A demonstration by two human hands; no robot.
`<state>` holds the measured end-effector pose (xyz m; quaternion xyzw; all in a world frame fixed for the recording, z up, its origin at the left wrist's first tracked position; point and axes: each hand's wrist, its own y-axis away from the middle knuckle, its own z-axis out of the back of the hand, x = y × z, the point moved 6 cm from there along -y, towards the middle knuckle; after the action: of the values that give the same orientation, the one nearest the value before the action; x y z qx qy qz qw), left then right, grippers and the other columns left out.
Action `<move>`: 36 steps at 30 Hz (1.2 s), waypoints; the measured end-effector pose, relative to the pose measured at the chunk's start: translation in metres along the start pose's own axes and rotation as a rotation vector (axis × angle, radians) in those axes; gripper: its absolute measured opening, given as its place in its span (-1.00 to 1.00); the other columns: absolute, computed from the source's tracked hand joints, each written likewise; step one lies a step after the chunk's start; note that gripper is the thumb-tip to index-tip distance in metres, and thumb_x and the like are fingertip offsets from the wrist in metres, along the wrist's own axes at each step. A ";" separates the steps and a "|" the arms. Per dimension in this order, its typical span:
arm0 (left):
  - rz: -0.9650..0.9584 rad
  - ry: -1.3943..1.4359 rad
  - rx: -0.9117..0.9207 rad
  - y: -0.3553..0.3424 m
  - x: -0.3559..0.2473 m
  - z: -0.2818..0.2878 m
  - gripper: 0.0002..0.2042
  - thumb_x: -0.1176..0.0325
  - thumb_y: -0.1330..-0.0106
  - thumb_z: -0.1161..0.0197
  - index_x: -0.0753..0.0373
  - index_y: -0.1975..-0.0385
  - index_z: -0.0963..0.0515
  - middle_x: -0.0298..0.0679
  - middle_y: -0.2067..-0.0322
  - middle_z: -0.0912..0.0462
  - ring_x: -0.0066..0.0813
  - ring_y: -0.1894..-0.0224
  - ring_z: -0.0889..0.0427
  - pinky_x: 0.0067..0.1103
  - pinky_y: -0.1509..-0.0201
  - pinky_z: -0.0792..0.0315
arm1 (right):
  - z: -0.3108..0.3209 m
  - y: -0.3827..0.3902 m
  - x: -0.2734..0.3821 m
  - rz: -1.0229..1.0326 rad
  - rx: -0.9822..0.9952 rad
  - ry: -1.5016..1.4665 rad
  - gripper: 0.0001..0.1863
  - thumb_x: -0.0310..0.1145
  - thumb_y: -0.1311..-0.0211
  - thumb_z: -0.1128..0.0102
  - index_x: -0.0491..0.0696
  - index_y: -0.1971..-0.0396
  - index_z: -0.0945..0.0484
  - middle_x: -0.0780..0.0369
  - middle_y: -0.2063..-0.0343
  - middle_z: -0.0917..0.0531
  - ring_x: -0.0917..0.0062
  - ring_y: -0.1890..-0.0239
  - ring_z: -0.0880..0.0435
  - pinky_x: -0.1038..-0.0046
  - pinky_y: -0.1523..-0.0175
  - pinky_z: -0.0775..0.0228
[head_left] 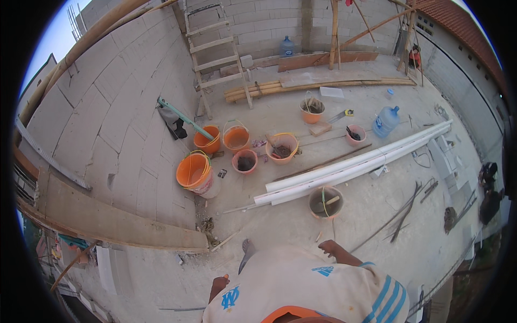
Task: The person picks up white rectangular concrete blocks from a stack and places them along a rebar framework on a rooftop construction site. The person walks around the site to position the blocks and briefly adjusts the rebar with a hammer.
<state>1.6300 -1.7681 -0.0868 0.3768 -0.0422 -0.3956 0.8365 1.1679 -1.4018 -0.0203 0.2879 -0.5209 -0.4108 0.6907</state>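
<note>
My right hand [329, 248] is held out beside my white shirt, fingers apart and slightly bent, holding nothing. On the other side, my left hand [219, 283] is low by my body, fingers curled near a small orange bit I cannot make out. My foot [247, 248] shows on the concrete floor [285, 231]. Just ahead stands a bucket [318, 207] of grey contents with a tool across it. Beyond lie long white pipes [301, 182]. Several orange and pink buckets [191, 172] stand ahead to the left, one with a long green-handled tool [177, 113].
A wooden ladder [215, 64] leans on the block wall [140, 64]. Bamboo poles [253, 91] and a blue water jug [385, 124] lie behind. A board [124, 215] juts from the left. Rebar [404, 215] and blocks [440, 161] line the right. A person in red [415, 56] is far back.
</note>
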 end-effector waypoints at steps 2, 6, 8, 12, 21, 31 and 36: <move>-0.022 -0.072 -0.011 -0.002 0.002 0.008 -0.76 0.10 -0.09 -0.06 0.11 0.54 -0.56 -0.13 0.48 -0.60 -0.19 0.37 -0.58 -0.33 0.26 -0.39 | -0.008 0.008 0.002 -0.098 -0.008 -0.091 -0.68 -0.35 -0.10 0.01 -0.03 0.09 -0.42 0.17 0.20 -0.50 0.41 0.22 -0.57 0.27 0.30 -0.54; 0.069 0.225 -0.003 0.006 0.029 0.018 -0.61 -0.03 -0.19 0.06 0.13 0.50 -0.57 -0.10 0.48 -0.60 -0.20 0.39 -0.58 -0.35 0.31 -0.40 | -0.020 0.023 0.013 -0.203 0.003 -0.153 -0.66 -0.37 -0.06 -0.03 -0.02 0.09 -0.42 0.16 0.21 -0.51 0.42 0.23 -0.58 0.28 0.33 -0.53; 0.180 0.398 0.022 0.008 0.016 0.033 -0.56 -0.05 -0.21 0.11 0.17 0.49 -0.58 -0.13 0.47 -0.61 -0.25 0.37 -0.58 -0.39 0.31 -0.41 | -0.022 0.018 -0.008 -0.130 -0.013 -0.063 -0.66 -0.35 -0.07 -0.02 -0.02 0.09 -0.42 0.15 0.21 -0.51 0.41 0.24 -0.58 0.28 0.34 -0.53; 0.338 0.844 -0.004 0.015 -0.006 0.049 -0.53 -0.06 -0.21 0.08 0.28 0.47 -0.56 -0.20 0.48 -0.62 -0.39 0.32 -0.58 -0.47 0.29 -0.42 | -0.034 -0.023 -0.054 0.026 -0.011 0.157 -0.66 -0.25 -0.14 0.05 -0.05 0.10 -0.43 0.16 0.24 -0.51 0.43 0.29 -0.59 0.33 0.41 -0.55; 0.388 0.934 0.026 0.001 -0.014 0.062 -0.55 -0.04 -0.20 0.06 0.28 0.43 -0.54 -0.19 0.45 -0.60 -0.38 0.30 -0.57 -0.46 0.27 -0.41 | -0.009 -0.016 -0.012 0.140 -0.062 0.354 -0.66 -0.39 -0.13 0.14 -0.01 0.07 -0.41 0.17 0.22 -0.49 0.39 0.24 -0.57 0.34 0.34 -0.57; 0.343 0.808 0.126 -0.005 0.012 0.099 -0.58 -0.01 -0.19 0.03 0.29 0.39 -0.52 -0.19 0.42 -0.58 -0.37 0.28 -0.56 -0.44 0.26 -0.39 | 0.000 0.011 0.037 0.021 -0.128 0.321 -0.70 -0.33 -0.18 0.21 -0.05 0.17 -0.48 0.17 0.20 -0.50 0.31 0.28 -0.58 0.41 0.48 -0.58; 0.286 0.730 0.175 -0.028 0.029 0.139 -0.59 0.00 -0.19 0.02 0.29 0.37 -0.51 -0.18 0.40 -0.58 -0.36 0.28 -0.55 -0.43 0.25 -0.39 | -0.039 -0.021 0.015 0.210 -0.207 0.757 -0.73 -0.40 -0.12 0.15 -0.03 0.20 -0.50 0.20 0.21 -0.52 0.31 0.25 -0.57 0.37 0.36 -0.56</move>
<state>1.5808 -1.8824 -0.0126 0.5527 0.1721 -0.1101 0.8079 1.2017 -1.4262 -0.0421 0.2933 -0.2121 -0.2532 0.8971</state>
